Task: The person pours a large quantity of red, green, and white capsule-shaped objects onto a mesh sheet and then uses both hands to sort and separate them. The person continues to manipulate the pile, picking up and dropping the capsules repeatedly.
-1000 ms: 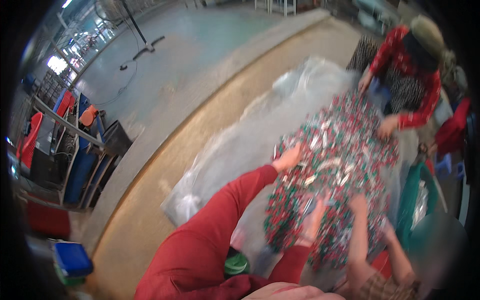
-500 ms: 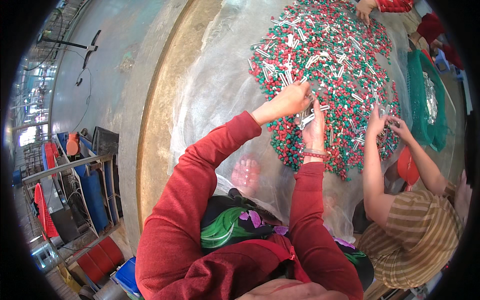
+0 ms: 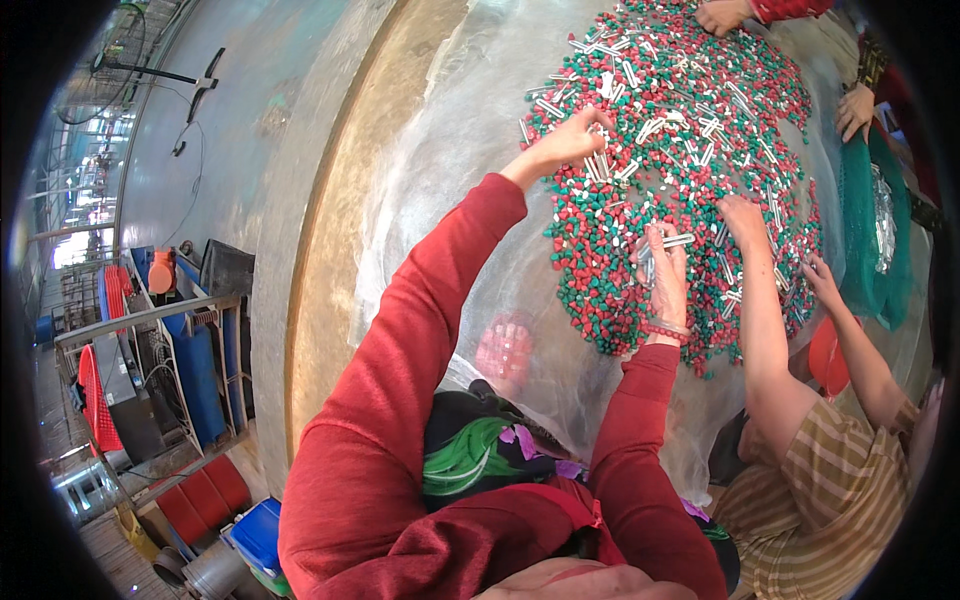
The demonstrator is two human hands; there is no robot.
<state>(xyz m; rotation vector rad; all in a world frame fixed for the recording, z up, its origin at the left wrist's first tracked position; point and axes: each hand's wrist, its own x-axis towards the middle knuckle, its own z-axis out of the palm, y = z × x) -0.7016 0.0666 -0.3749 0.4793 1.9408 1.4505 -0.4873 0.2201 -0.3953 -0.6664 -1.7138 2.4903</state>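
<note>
My left hand [image 3: 570,140] reaches over the left part of a spread of small red, green and white pieces [image 3: 600,270]. Its thumb and forefinger are apart, with nothing visible between them. Just below its fingertips lie several whitish strips [image 3: 598,166]. My right hand [image 3: 668,280], palm up and wearing bracelets at the wrist, is closed round a few slim silvery strips [image 3: 678,240] at the near side of the spread. The fingers partly hide how many strips it holds.
On my right, a person in a striped top [image 3: 840,470] has both hands in the pieces. Other people's hands [image 3: 724,14] are at the far side. A green basket [image 3: 858,220] holds silvery strips. A red container [image 3: 828,355] stands near the striped top. Clear plastic sheeting [image 3: 420,190] covers the table.
My hands have parted: the left moved up and away from the right, which has drawn lower with its strips. The neighbour's hand reaches further in, and another hand appears by the green basket.
</note>
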